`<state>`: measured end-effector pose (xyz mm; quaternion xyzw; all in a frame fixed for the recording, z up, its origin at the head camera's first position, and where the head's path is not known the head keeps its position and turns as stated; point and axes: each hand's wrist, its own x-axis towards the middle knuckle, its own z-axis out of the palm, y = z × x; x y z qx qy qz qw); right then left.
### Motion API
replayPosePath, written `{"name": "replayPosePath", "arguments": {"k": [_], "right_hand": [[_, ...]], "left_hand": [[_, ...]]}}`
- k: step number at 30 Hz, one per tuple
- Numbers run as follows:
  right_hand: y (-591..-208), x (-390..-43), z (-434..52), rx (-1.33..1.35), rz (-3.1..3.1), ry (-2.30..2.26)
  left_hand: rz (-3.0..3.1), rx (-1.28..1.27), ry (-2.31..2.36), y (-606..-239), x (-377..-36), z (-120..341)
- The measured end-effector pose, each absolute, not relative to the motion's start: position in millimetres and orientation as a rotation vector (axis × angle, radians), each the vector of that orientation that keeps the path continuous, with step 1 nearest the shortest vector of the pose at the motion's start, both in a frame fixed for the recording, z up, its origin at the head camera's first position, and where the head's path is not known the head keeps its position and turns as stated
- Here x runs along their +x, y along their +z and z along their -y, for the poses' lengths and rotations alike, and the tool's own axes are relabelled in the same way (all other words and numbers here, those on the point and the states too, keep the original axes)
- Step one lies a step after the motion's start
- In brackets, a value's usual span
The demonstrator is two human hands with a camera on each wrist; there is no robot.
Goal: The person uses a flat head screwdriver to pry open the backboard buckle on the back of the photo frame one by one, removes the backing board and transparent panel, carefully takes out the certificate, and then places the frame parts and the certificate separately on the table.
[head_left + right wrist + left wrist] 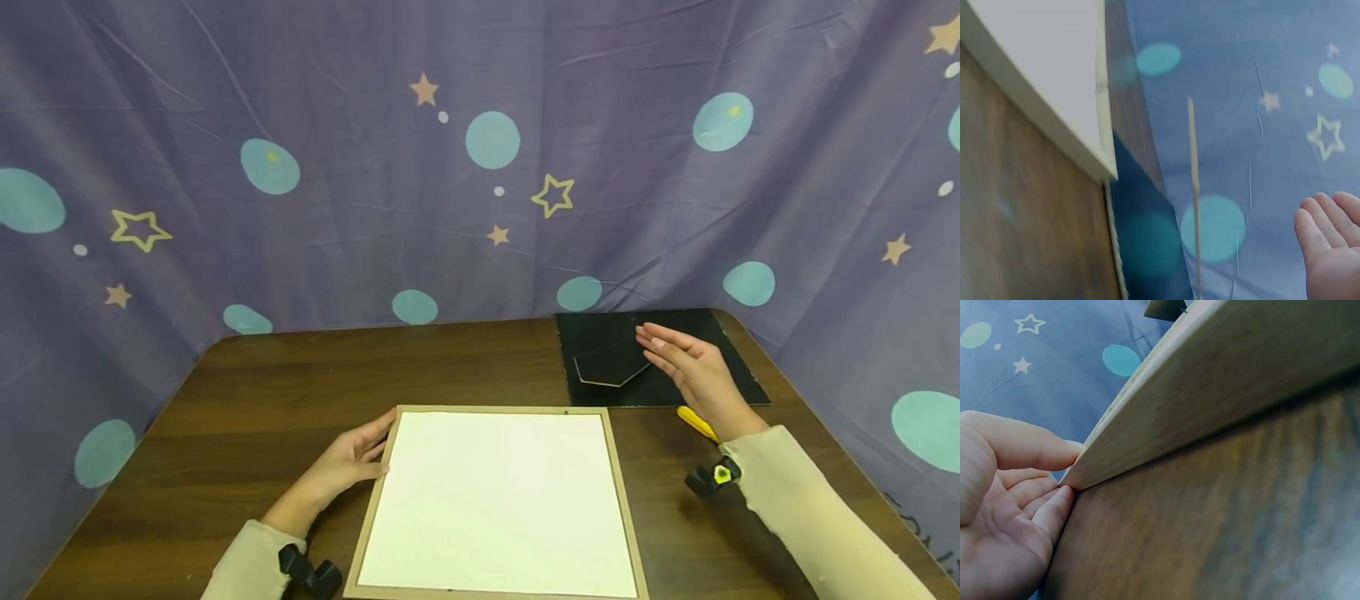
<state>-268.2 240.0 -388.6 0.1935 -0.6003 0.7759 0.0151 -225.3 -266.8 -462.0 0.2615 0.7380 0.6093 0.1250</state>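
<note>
A light wooden picture frame (628, 517) with a white panel (498, 500) inside it lies flat on the table in front of me. At its far left corner, my left hand (347, 458) holds the edge. In the left wrist view the thumb (1054, 450) and the fingers meet the frame's corner from two sides. My right hand (693, 375) hovers over the black backing board (600, 333), its fingers straight and together, holding nothing. A pentagon-ended stand flap (607, 367) shows on that board, partly covered by the hand in the head view.
Beneath my right wrist lies a yellow-handled tool (696, 422), partly hidden. The brown wooden table (300, 375) ends at a purple curtain (337, 167) with stars and dots. The backing board reaches the table's far right corner, just beyond the frame.
</note>
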Motion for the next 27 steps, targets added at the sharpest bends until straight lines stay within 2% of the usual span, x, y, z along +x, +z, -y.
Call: {"name": "replayPosePath", "arguments": {"k": [10,16,27], "right_hand": [[-404.1,-237.0,-205.7,0.683,1.878,2.35],[-420.4,-220.7,-191.5,0.504,2.187,2.181],[-442.2,-213.1,-180.0,0.191,2.447,2.117]], "left_hand": [[-2.157,0.766,1.788,-461.8,-225.1,264.2],[-2.145,0.789,1.802,-461.7,-224.5,264.0],[-2.142,0.777,1.802,-461.9,-224.5,264.4]]}}
